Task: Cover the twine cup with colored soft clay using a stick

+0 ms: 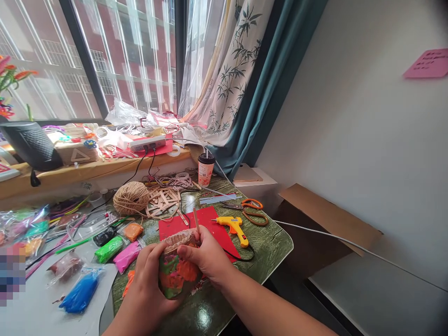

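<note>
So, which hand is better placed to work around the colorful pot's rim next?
Probably the right hand: it is already at the rim, with a slim stick by its fingers, while the left hand cups the pot.

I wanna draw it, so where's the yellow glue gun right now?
In the head view, the yellow glue gun lies just right of centre, across the right edge of the red sheet, just below the scissors.

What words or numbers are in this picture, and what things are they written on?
None reads clearly.
Pink sticky note: dark handwriting, too blurred.
Paper cup: print, too small.
Yellow glue gun: label, too small.
Grey mark below the windowsill: maybe a character, too faint.
</note>
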### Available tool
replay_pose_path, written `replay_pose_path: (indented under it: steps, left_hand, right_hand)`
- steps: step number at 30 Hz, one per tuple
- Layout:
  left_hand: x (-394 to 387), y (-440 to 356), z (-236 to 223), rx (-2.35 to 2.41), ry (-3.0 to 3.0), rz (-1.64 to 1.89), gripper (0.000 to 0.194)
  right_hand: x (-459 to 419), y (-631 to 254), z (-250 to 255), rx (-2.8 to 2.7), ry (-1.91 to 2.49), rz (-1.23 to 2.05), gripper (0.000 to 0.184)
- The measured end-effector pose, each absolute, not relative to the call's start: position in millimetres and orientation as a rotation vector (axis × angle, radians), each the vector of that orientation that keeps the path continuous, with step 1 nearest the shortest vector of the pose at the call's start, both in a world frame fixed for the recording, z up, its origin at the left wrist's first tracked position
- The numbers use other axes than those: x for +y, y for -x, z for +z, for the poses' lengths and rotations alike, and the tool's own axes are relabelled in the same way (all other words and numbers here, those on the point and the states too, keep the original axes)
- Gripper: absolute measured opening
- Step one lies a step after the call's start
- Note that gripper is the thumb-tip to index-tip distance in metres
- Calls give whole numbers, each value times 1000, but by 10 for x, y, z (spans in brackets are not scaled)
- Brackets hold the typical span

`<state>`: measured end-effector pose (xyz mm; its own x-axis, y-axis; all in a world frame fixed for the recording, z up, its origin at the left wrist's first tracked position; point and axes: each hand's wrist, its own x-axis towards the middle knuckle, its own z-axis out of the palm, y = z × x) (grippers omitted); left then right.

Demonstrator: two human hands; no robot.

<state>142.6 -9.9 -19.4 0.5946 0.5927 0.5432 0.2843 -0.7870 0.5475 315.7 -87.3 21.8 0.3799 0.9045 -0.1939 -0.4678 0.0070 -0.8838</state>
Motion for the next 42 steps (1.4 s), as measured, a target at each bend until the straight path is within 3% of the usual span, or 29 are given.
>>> replay_pose_path:
  steps: [16,42]
  left_hand:
    - [-99,-1423,-163,894,-2115,1028,82]
    - [-66,-1387,-210,898,-2186,1025,85]
  right_hand:
    - [-896,-3056,76,-430,1046,1177,71]
    - [-804,-3023,22,-456,1165,1177,84]
